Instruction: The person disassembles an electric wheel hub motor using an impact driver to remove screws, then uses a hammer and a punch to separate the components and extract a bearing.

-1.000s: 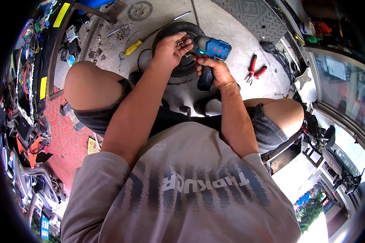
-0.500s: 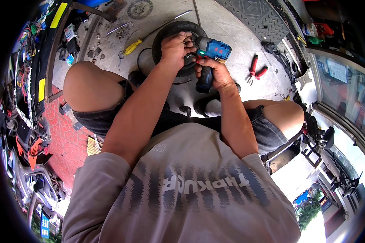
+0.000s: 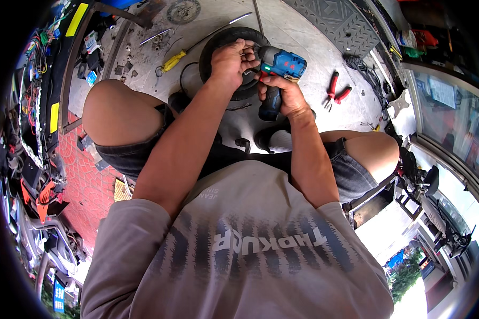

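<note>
Apparently for aim, right hand grips driver by handle; left hand, fingers curled near nose above tyre, grip unclear.

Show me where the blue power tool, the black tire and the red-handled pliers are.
Blue power tool (image 3: 286,64): head view, on its blue body.
Black tire (image 3: 230,36): head view, on its upper rubber.
Red-handled pliers (image 3: 332,89): head view, on one red handle.

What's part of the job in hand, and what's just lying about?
In use:
- blue cordless driver, in the right hand
- black wheel, under the left hand

Apparently just lying about:
- yellow-handled screwdriver
- red-handled pliers
- round disc
</note>
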